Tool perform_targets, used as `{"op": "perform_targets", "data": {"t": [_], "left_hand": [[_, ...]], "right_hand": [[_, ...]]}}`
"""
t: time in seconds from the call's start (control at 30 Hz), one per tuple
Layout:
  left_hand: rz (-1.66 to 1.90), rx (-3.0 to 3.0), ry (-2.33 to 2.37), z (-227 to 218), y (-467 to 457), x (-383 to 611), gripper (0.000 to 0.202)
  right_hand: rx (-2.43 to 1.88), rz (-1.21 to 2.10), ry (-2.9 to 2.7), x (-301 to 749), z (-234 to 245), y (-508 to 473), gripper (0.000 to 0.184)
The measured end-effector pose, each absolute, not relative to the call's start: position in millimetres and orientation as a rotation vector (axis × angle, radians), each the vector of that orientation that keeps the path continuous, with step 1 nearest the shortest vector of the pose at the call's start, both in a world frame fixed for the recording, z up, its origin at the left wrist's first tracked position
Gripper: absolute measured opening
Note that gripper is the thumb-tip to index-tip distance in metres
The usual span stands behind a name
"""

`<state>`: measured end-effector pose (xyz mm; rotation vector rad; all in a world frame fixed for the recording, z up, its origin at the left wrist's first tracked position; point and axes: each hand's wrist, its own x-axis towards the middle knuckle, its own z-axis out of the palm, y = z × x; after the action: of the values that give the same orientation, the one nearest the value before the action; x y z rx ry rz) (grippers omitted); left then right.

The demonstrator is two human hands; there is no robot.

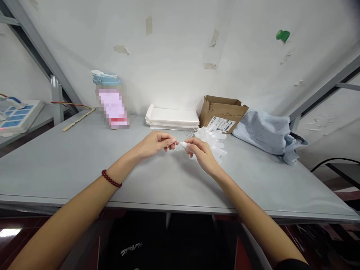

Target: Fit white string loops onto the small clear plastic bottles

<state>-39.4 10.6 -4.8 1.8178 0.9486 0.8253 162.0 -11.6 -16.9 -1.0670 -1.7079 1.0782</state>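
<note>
Above the middle of the table, my right hand (200, 150) pinches a small white plastic piece (183, 144) with a tapered tip that points left. Most of its body is hidden by my fingers. At that tip my left hand (159, 144) is closed, thumb against fingers, on a thin white string (177, 147) that hangs in a small loop. Exactly how the string meets the tip is too small to tell. Just behind and right of my right hand lies a pile of similar translucent white pieces (218, 144), with loose strings at its upper left.
Against the wall lies a stack of white sheets or envelopes (174, 118), beside an opened cardboard box (222, 112). A light blue cloth (261, 131) lies at the right. At the back left stand a phone-like screen (114, 108) and a wooden strip (78, 119).
</note>
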Motion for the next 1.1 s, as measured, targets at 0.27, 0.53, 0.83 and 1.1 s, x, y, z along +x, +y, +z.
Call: {"op": "perform_targets", "data": {"t": [0.27, 0.53, 0.83, 1.1], "left_hand": [[0.816, 1.862, 0.97, -2, 9, -39, 0.028], [0.795, 1.89, 1.023, -4, 8, -38, 0.028], [0.741, 1.917, 1.043, -9, 9, -34, 0.028], [0.811, 1.85, 1.031, -7, 16, -44, 0.029]], "right_hand": [[-1.053, 1.096, -1.741, 163, -17, -12, 0.017], [-1.087, 1.043, -1.859, 167, -17, -8, 0.027], [-1.131, 0.921, -1.988, 163, -15, -11, 0.028], [-1.093, 0.898, -1.963, 161, -18, -8, 0.032]]}}
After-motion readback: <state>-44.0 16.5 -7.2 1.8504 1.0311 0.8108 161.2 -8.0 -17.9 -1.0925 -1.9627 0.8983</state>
